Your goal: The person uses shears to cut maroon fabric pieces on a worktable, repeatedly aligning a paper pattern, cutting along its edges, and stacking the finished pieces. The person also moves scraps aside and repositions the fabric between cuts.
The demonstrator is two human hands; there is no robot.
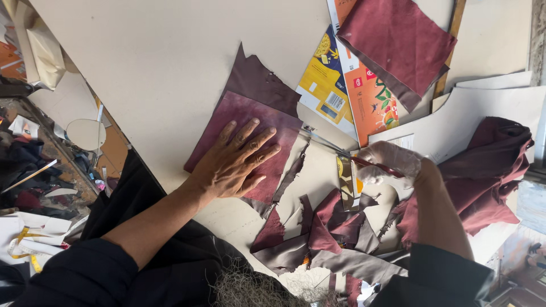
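My left hand (236,162) lies flat, fingers spread and grasping nothing, palm pressing down on the flat maroon leather panel (242,116) on the pale beige worktable (153,62). The panel's long axis runs from near my body away toward its pointed far tip, and its cut edge faces my other hand.

My right hand (389,165), in a thin clear plastic glove, is clenched around the red handles of a pair of steel-bladed scissors (341,150). The blades point from that hand toward the panel's near corner, tips just beside the edge, close to my left fingertips (267,142). I cannot tell from here whether the blades are parted or whether they touch the leather. My left hand is the one on the panel; the right comes at it from the side.

Between the hands and my dark sleeves lies a heap of trimmed maroon leather scraps (324,233). Farther off, a second maroon square of leather (398,42) rests on flattened yellow and orange printed cartons (352,91), and a bundle of crumpled maroon cloth (489,165) sits just beyond my right wrist.
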